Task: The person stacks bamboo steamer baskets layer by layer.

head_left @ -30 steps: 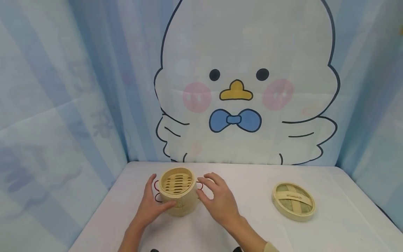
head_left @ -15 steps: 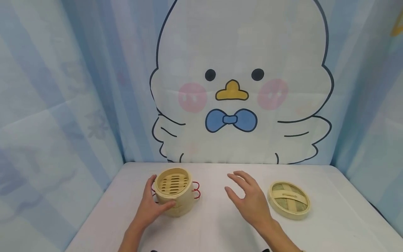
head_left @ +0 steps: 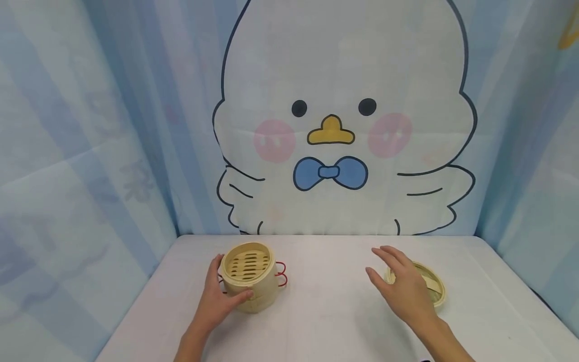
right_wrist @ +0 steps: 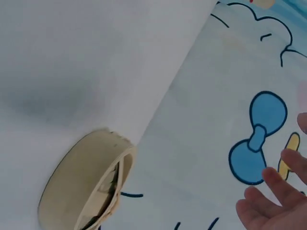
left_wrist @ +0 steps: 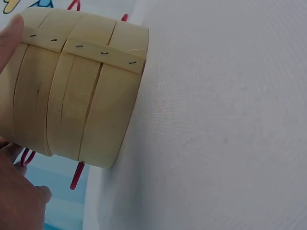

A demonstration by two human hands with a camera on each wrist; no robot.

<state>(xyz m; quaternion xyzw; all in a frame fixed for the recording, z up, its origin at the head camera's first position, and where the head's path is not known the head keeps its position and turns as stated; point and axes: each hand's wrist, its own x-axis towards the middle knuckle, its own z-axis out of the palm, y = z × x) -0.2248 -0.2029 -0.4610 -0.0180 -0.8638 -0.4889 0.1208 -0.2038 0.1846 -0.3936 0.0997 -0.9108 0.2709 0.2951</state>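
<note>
A stacked bamboo steamer with a slatted top tier and red loops on its sides stands on the left of the table. My left hand grips it from the left, thumb across the front wall and fingers round the far side. In the left wrist view, stapled bands run up the steamer's wall. The round bamboo lid lies at the right, partly hidden behind my right hand. That hand hovers with spread, relaxed fingers and holds nothing. The right wrist view shows the lid apart from the fingers.
A white cloth covers the table. Behind it hangs a curtain printed with a white bird in a blue bow tie. Blue striped curtains close off both sides.
My right hand has left the steamer's right side and moved right across the table to the lid. The left hand stays on the steamer. The head view has shifted slightly.
</note>
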